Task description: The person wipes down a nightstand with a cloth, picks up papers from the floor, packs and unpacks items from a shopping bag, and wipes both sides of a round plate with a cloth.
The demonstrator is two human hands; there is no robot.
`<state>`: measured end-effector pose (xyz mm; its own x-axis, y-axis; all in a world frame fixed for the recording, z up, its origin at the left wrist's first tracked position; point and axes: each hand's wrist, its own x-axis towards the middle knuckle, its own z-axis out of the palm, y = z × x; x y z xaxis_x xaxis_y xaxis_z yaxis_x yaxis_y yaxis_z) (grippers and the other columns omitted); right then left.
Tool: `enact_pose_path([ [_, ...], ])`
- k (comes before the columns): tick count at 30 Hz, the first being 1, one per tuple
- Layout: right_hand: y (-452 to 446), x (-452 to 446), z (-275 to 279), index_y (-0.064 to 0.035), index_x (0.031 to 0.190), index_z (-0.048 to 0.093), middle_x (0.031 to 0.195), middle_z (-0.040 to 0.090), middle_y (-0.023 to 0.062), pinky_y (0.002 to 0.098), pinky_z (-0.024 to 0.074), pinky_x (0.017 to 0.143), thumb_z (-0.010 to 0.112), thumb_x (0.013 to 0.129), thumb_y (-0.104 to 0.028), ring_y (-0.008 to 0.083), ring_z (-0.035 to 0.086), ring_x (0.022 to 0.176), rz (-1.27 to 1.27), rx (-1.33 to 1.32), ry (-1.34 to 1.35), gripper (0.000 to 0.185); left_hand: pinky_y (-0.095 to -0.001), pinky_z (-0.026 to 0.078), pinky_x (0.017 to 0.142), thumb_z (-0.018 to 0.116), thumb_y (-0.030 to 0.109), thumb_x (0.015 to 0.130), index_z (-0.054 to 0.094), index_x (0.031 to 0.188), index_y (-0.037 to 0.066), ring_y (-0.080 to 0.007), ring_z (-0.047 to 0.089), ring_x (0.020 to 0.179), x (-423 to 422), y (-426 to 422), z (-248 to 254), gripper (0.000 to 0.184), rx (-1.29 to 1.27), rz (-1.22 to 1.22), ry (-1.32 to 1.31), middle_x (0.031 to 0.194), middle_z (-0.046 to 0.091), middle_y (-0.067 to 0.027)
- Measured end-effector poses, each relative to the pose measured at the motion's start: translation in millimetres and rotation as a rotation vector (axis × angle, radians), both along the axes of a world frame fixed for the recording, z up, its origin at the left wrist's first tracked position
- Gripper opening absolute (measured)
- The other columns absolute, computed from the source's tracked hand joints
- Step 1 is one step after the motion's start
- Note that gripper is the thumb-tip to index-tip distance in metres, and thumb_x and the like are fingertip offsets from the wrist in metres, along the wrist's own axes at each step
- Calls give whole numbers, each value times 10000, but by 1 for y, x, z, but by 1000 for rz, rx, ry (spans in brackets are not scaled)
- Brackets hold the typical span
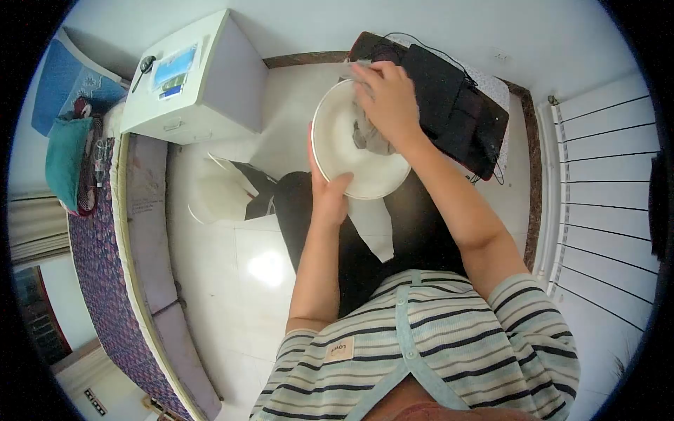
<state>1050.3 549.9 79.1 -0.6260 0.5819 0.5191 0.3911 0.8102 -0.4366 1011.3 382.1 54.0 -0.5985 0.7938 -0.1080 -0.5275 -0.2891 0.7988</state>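
Note:
In the head view, my left hand (328,193) grips the near-left rim of a white round bowl (334,133), thumb over the edge and fingers underneath. The bowl is tilted so that its inside faces me, above my knees. My right hand (390,98) is closed on a crumpled grey cloth (373,139) at the bowl's right side. Part of the cloth hangs against the inner wall, and another bit sticks out past the fingertips by the far rim. My right hand and forearm hide the bowl's right edge.
A low table at the far right bears a black laptop (432,74) and cables. White ribbed panels (604,182) line the right wall. At the left are a white cabinet (235,84) and a bed (105,274) with a teal pillow (68,161). A white curved object (214,198) is on the floor.

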Motion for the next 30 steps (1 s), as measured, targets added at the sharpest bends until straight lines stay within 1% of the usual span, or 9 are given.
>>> enact_pose_path([
  [4,10,7,1,-107,1143,550,1099,564,139,366,400,908,570,795,-278,315,524,1039,54,-445,-8,388,-364,275,1024,457,-34,595,133,1406,125,-249,318,1246,-2,4,-1,887,19,3,133,1350,306,-114],
  [8,24,11,11,-89,1117,553,1047,584,135,371,427,861,576,778,-243,304,551,978,225,-370,63,373,-374,285,1014,609,108,677,166,1391,110,-252,315,1249,-9,-5,-5,840,-92,-73,100,1353,301,-116],
  [9,26,12,21,-89,1117,553,1047,584,135,371,427,861,576,778,-243,304,551,978,223,-377,67,373,-383,298,1000,658,320,730,199,1375,89,-253,336,1235,-16,-8,-4,825,28,-97,14,1341,323,-123],
  [12,23,19,46,-95,1083,569,1015,575,103,344,426,842,580,761,-190,283,550,941,491,-194,-84,336,-375,313,977,591,436,782,239,1359,65,-248,388,1193,-35,-6,17,772,46,-239,95,1301,380,-136],
  [14,10,16,52,-98,1057,580,992,572,92,354,425,841,584,743,-167,273,537,940,732,-141,-200,322,-365,319,971,595,384,784,244,1357,63,-248,403,1175,-32,-7,17,745,-57,-241,9,1290,387,-136],
  [21,-5,8,13,-123,1048,592,1043,566,60,360,399,885,604,731,-170,241,503,1015,691,54,-128,321,-323,429,843,504,9,742,316,1297,0,-220,505,1007,-3,-3,10,586,-257,-108,-26,1133,471,-134],
  [24,12,6,-5,-125,1078,580,1086,564,76,359,401,891,587,737,-163,254,513,1020,439,189,-63,343,-367,443,855,514,-7,713,343,1249,-37,-284,524,1007,9,-4,3,564,-279,3,-44,1132,477,-176],
  [29,7,30,-24,-97,1154,529,1172,532,130,362,401,911,512,804,-156,298,509,1070,-85,-526,137,355,-343,421,875,436,-55,690,333,1279,-12,-244,502,1054,0,-2,-3,600,-118,100,109,1196,456,-154],
  [30,-3,28,-28,-112,1185,507,1187,519,148,359,400,915,512,818,-154,296,492,1100,-69,-315,99,370,-343,421,875,436,-55,690,333,1279,-12,-244,502,1054,-2,-3,-3,600,-116,105,107,1196,456,-154],
])
